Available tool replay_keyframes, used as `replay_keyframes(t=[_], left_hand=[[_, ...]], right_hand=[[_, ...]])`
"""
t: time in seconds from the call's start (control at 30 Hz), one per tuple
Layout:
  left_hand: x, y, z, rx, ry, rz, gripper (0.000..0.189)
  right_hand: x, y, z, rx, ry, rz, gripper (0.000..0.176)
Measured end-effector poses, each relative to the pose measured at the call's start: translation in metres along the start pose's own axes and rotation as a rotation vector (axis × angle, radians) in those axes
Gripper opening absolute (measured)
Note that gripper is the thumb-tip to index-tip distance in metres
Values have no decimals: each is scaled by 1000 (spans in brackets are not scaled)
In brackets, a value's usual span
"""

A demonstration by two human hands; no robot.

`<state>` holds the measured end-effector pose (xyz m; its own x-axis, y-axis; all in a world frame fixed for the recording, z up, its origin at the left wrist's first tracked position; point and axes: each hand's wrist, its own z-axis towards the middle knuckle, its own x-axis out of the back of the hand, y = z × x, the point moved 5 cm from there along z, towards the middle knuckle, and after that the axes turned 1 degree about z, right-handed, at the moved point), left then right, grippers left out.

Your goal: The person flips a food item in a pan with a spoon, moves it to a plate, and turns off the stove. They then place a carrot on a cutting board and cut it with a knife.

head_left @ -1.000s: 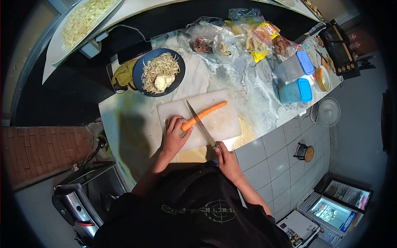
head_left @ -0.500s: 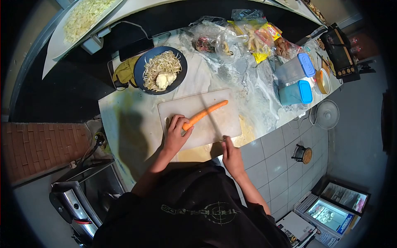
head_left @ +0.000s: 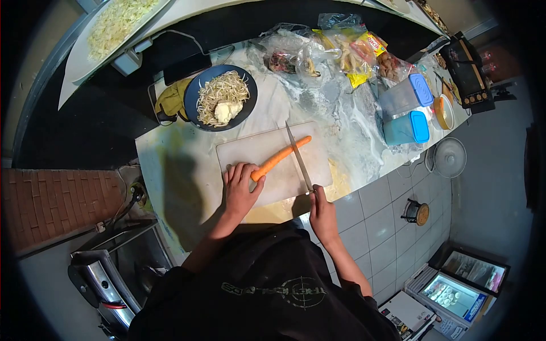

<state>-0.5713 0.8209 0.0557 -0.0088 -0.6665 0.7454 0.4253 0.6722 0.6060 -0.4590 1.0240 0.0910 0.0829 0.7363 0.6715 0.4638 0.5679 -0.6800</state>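
Observation:
A long orange carrot lies slantwise on the white cutting board. My left hand holds the carrot's thick lower-left end between thumb and fingers. My right hand is closed round the handle of a knife. Its blade crosses the carrot near the thin upper-right end, with the tip pointing to the board's far edge. Whether the blade touches the carrot I cannot tell. Beyond the board, a dark plate holds bean sprouts and a pale lump.
Plastic bags of food lie at the back of the counter. To the right are a blue-lidded container, a turquoise container and a round tub. A green cloth lies left of the plate.
The knife has shifted right along the carrot, and its blade now shows sharply. My right hand has moved slightly right and down. The fingers of my left hand have shifted a little left.

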Motion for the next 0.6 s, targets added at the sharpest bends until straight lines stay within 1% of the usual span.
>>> replay_keyframes(t=[0.03, 0.07, 0.13, 0.2, 0.27, 0.3, 0.33, 0.4, 0.43, 0.53, 0.57, 0.6], left_hand=[[-1, -2, -1, -1, 2, 0, 28], [-2, -3, -1, -7, 7, 6, 29], [-2, -2, -1, -14, 10, 10, 29], [-1, -4, -1, 48, 24, -39, 29], [-2, -7, -3, 42, 21, -31, 30], [-2, -7, -4, 31, 18, -26, 31], [-2, -9, -5, 33, 19, -22, 31], [-2, -8, -4, 13, 22, -26, 32], [-4, -8, -4, 10, 23, -24, 32], [-3, -7, -4, -22, 30, 12, 33], [-3, -7, -4, -8, 15, 13, 33], [-4, -7, -4, 5, -2, 12, 33]], right_hand=[[-2, 2, -2, 95, 39, 5, 19], [-4, 2, -7, 97, 39, 5, 19], [-16, -5, -19, 213, -86, 85, 18], [-20, -6, -21, 230, -117, 61, 18], [-24, 1, -16, 251, -117, 54, 19], [-21, 1, -11, 279, -82, 5, 19], [-19, 2, -8, 281, -85, 9, 19], [-6, 8, 4, 42, -32, 64, 20], [0, 6, 7, 1, -30, 39, 20], [3, -7, 1, 24, -43, 60, 20], [-2, -8, -5, 66, -59, 91, 20], [-6, -10, -10, 56, -51, 101, 20]])
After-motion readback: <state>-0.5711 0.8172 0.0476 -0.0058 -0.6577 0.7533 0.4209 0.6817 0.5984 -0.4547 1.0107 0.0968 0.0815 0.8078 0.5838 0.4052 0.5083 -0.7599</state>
